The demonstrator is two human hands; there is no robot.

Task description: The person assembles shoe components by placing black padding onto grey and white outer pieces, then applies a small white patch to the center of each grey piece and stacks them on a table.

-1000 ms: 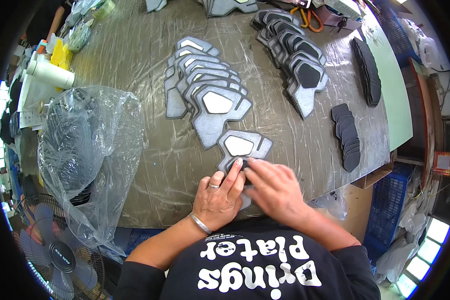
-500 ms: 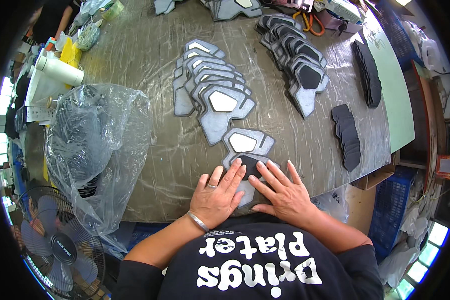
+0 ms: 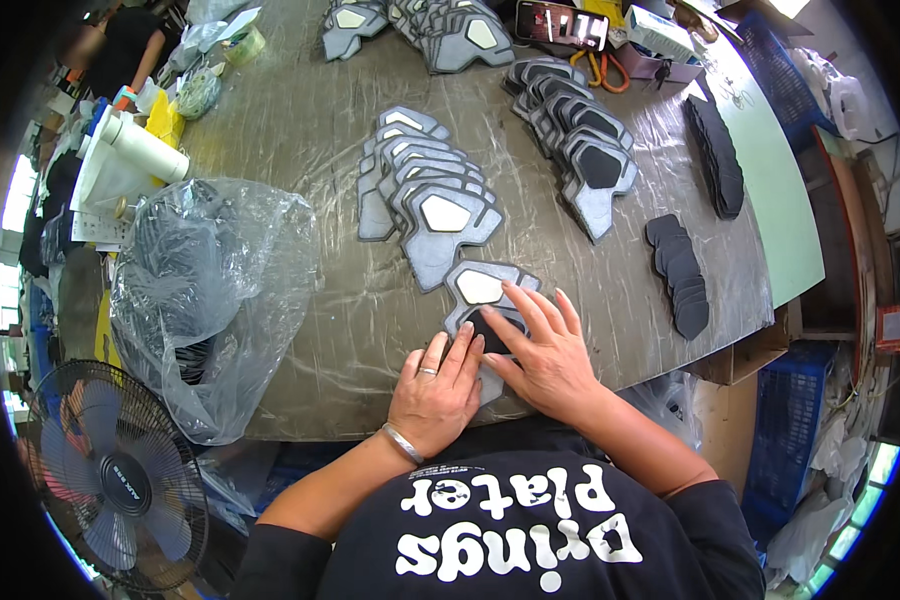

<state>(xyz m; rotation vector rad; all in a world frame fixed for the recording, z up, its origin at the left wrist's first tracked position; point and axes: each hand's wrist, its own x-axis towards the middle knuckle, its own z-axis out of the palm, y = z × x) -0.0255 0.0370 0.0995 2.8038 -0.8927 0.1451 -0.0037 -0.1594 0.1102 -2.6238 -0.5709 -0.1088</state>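
Observation:
Flat grey panels with dark edging lie in front of me near the table's front edge. A black patch (image 3: 489,345) sits on the nearest grey panel (image 3: 491,383), partly hidden by my hands. My left hand (image 3: 436,396) lies flat on its left side, with fingertips at the patch's edge. My right hand (image 3: 552,358) rests across the patch from the right, its fingers stretched out and grasping nothing. Just beyond lies another grey panel with a white patch (image 3: 481,289), near the right fingertips. Farther off is an overlapping row of grey panels with white patches (image 3: 444,214).
To the right are panels with black patches (image 3: 600,168) and two rows of loose black patches (image 3: 682,275) (image 3: 715,160). A clear plastic bag (image 3: 210,300) stands left, above a fan (image 3: 120,480). A phone (image 3: 562,25), orange-handled scissors (image 3: 610,72) and a white bottle (image 3: 145,148) lie farther back.
My right hand has shifted left and forward, over the black patch and nearer my left hand. My left hand stays almost in place. The whole view has tilted slightly.

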